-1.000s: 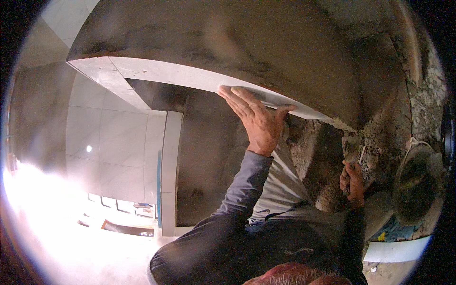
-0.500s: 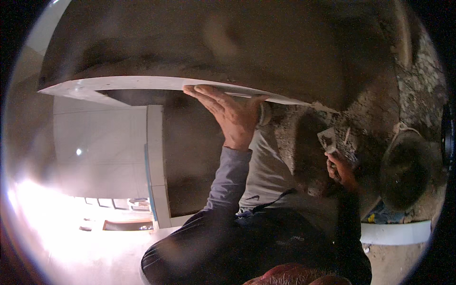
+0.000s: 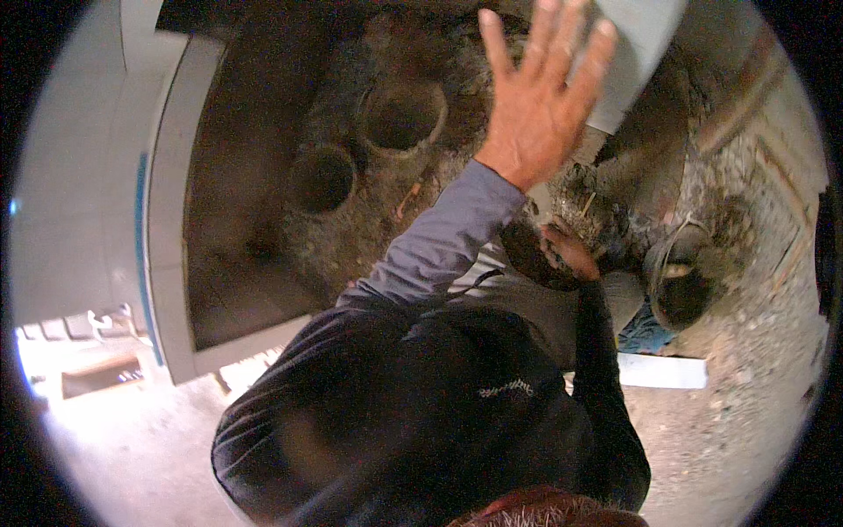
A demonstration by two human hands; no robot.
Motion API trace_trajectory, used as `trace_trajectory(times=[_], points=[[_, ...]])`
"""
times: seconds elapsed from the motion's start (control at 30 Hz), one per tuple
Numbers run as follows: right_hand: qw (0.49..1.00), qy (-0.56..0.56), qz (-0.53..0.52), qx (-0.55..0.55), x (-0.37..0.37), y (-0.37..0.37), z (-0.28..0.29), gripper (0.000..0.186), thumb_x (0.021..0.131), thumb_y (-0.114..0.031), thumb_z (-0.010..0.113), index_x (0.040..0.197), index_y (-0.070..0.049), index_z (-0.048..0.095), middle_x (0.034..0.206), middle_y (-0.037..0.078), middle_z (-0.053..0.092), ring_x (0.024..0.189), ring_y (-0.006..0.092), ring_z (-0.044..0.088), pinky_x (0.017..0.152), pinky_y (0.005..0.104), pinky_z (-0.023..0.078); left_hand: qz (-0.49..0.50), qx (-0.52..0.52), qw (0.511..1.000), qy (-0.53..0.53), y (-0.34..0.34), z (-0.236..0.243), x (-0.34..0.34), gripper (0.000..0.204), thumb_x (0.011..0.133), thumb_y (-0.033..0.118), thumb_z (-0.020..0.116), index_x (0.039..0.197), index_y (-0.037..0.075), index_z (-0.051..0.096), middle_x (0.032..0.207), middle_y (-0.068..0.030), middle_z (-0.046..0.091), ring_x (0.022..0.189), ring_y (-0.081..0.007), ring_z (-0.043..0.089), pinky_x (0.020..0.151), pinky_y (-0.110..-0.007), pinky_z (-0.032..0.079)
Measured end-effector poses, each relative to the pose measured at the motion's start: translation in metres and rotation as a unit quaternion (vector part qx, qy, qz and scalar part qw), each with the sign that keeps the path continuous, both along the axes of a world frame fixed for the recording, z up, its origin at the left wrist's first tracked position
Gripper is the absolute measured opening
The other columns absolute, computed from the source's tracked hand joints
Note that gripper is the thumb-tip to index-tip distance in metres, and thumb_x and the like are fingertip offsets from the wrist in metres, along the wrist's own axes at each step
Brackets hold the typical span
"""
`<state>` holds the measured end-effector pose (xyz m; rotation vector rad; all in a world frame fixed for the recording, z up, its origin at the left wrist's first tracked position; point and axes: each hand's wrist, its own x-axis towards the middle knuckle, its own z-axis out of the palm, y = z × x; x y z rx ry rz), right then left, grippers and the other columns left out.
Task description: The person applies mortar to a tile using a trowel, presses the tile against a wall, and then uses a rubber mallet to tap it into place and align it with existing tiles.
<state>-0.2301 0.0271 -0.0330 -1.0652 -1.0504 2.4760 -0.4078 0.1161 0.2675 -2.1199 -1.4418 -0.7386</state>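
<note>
My left hand is raised at the upper middle, its fingers spread and stretched out. The fingertips overlap the edge of a smooth pale panel; whether they touch it I cannot tell. Lower down, near my knees, my right hand is closed, with its fingers curled. The small trowel seen in it earlier is mostly hidden now, and its blade cannot be made out. Rough, crumbly grey material lies just beyond this hand.
Two round, open-topped containers stand on the dirty ground to the left. A bucket with a handle is at the right, beside blue material. A white strip lies behind it. A pale tiled edge runs along the left.
The view has swung. My left hand has left the long white edge of the dark slab and moved up and right. My right hand has drawn in, and the trowel blade no longer shows.
</note>
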Motion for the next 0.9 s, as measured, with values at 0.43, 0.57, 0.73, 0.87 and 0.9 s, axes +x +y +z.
trace_trajectory(times=[0.43, 0.57, 0.73, 0.87, 0.9], points=[[0.878, -0.002, -0.090, 0.471, -0.245, 0.050, 0.219, 0.017, 0.102, -0.017, 0.058, 0.109, -0.005, 0.050, 0.077, 0.003, 0.059, 0.060, 0.0074, 0.050, 0.052, 0.0250, 0.043, 0.283, -0.354, 0.797, -0.400, -0.346, -0.236, -0.302, 0.064, 0.080, 0.003, 0.062, 0.142, 0.005, 0.050, 0.143, -0.0220, 0.052, 0.134, -0.0401, 0.047, 0.114, -0.045, 0.035], [0.821, -0.010, -0.149, 0.551, -0.297, 0.070, 0.164, 0.018, 0.103, -0.017, 0.057, 0.111, -0.002, 0.051, 0.082, 0.006, 0.061, 0.067, 0.0101, 0.054, 0.060, 0.0276, 0.048, 0.372, -0.314, 0.710, -0.508, -0.391, -0.271, -0.322, 0.058, 0.080, 0.009, 0.064, 0.137, 0.003, 0.055, 0.133, -0.0229, 0.061, 0.126, -0.0395, 0.055, 0.107, -0.042, 0.044], [0.744, -0.375, 0.104, 0.544, -0.347, 0.116, 0.046, 0.050, 0.102, -0.036, 0.053, 0.133, 0.003, 0.053, 0.120, 0.028, 0.064, 0.110, 0.0461, 0.061, 0.092, 0.0498, 0.049, 0.326, -0.250, 0.602, -0.685, -0.350, -0.317, -0.314, 0.046, 0.094, 0.025, 0.057, 0.133, 0.002, 0.058, 0.126, -0.0209, 0.066, 0.116, -0.0420, 0.061, 0.100, -0.045, 0.048], [0.716, -0.332, 0.050, 0.612, -0.348, 0.121, 0.033, 0.054, 0.100, -0.035, 0.054, 0.137, 0.004, 0.048, 0.127, 0.030, 0.061, 0.114, 0.0460, 0.060, 0.094, 0.0502, 0.049, 0.363, -0.350, 0.666, -0.550, -0.258, -0.269, -0.307, 0.059, 0.101, 0.050, 0.047, 0.136, 0.004, 0.057, 0.125, -0.0218, 0.066, 0.112, -0.0391, 0.064, 0.098, -0.046, 0.048], [0.700, -0.340, 0.076, 0.623, -0.351, 0.127, 0.039, 0.052, 0.100, -0.034, 0.054, 0.135, 0.004, 0.049, 0.123, 0.030, 0.062, 0.108, 0.0478, 0.062, 0.091, 0.0509, 0.051, 0.354, -0.311, 0.647, -0.600, -0.232, -0.274, -0.312, 0.063, 0.100, 0.055, 0.047, 0.137, 0.005, 0.057, 0.125, -0.0225, 0.065, 0.111, -0.0384, 0.064, 0.097, -0.047, 0.048]])
